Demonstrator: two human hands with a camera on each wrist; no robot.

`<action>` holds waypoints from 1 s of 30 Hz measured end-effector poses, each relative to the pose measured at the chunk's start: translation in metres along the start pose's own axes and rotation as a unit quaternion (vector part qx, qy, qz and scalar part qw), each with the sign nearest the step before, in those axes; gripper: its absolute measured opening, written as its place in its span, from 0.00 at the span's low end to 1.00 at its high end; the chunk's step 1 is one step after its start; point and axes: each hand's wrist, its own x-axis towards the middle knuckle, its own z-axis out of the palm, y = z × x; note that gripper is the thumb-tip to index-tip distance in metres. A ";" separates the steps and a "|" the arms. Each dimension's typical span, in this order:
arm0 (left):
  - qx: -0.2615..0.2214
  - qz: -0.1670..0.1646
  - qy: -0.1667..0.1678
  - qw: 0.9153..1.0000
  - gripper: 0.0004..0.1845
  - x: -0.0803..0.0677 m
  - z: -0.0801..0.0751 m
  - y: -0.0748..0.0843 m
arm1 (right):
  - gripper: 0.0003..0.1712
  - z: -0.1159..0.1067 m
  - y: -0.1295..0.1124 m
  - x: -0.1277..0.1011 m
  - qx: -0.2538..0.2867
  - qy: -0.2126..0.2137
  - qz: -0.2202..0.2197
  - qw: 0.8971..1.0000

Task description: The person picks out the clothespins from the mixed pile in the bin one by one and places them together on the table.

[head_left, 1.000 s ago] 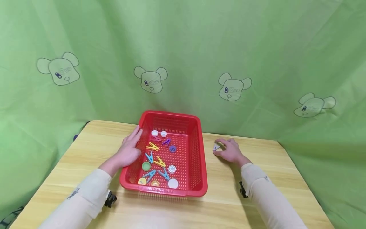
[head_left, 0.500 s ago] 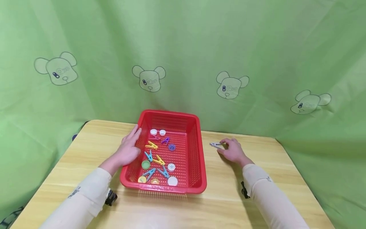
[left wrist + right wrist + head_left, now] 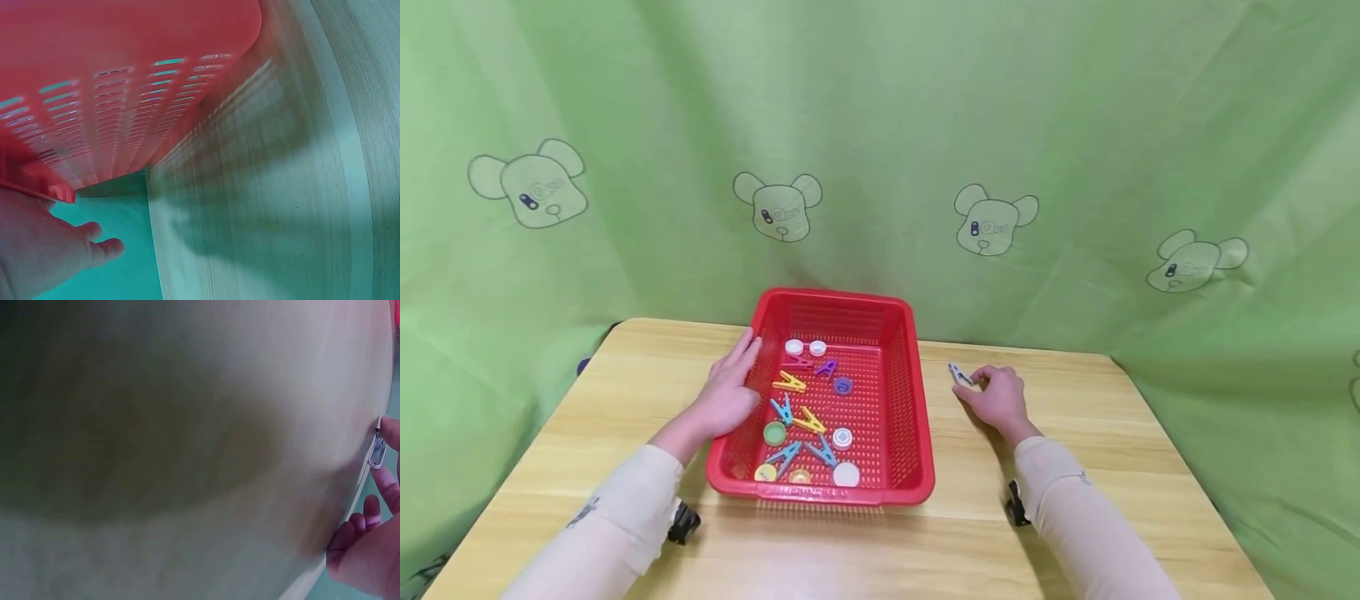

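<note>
Clothespin (image 3: pixel 958 374), white, small: lies on the wooden table (image 3: pixel 1105 467) just right of the red basket (image 3: pixel 917 433), pinched at its near end by the fingertips of the right hand (image 3: pixel 996 398). Going from the left: left hand (image 3: pixel 727 396), fingers straight, rests flat against the basket's left rim. Basket holds coloured clothespins (image 3: pixel 790 383) and bottle caps (image 3: pixel 794 347). Right hand's remaining fingers curl loosely toward the tabletop.

A light wooden table (image 3: pixel 1105 467) stands before a green curtain (image 3: pixel 880 125) printed with cartoon bears.
</note>
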 end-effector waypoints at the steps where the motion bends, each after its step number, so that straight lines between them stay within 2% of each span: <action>1: -0.001 -0.002 0.000 1.000 0.48 -0.001 0.000 -0.001 | 0.24 0.001 -0.002 0.000 -0.002 -0.002 0.006 1.000; 7: -0.002 0.001 0.004 1.000 0.48 -0.002 0.000 -0.001 | 0.25 0.004 -0.008 0.000 -0.011 -0.004 0.031 0.999; 17: -0.004 0.009 0.004 1.000 0.48 0.000 0.001 0.001 | 0.27 -0.001 -0.008 -0.003 -0.017 -0.001 0.026 1.000; 23: -0.004 0.005 0.002 1.000 0.48 0.002 0.002 0.002 | 0.31 -0.005 -0.008 -0.005 0.006 0.003 0.026 1.000; 30: -0.001 0.007 0.004 1.000 0.47 -0.002 -0.001 0.004 | 0.37 -0.018 -0.031 -0.003 0.011 0.008 0.009 1.000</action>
